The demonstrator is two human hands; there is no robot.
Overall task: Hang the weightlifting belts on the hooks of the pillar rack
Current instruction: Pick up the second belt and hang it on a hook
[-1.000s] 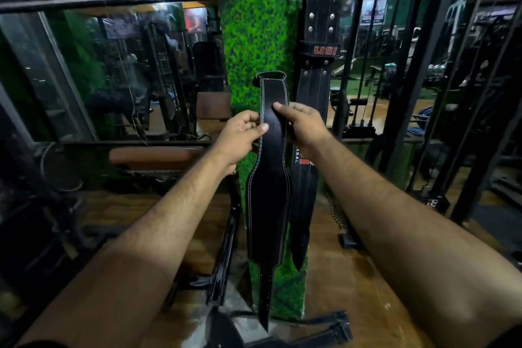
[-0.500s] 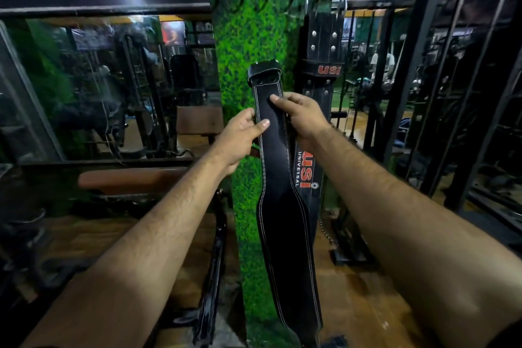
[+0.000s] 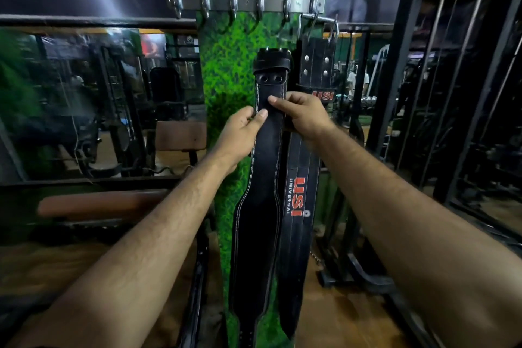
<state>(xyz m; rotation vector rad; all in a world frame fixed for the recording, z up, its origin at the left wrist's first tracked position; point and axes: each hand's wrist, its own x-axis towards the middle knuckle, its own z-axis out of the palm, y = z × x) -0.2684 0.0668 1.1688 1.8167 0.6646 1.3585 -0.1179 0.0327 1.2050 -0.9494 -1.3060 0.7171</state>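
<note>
I hold a black leather weightlifting belt upright in front of the green grass-covered pillar. My left hand pinches its left edge and my right hand grips its right edge, just below the buckle end. The buckle sits below the metal hook rack, apart from the hooks. A second black belt with red USI lettering hangs from the rightmost hook, partly behind the held belt and my right hand.
Several hooks on the rack are bare. A brown padded bench stands at the left below a mirror wall. Black machine frames and cables fill the right side. The floor is wooden.
Both hands have raised the belt, bringing its buckle end closer to the hook rack. My view has tilted upward and moved nearer the pillar.
</note>
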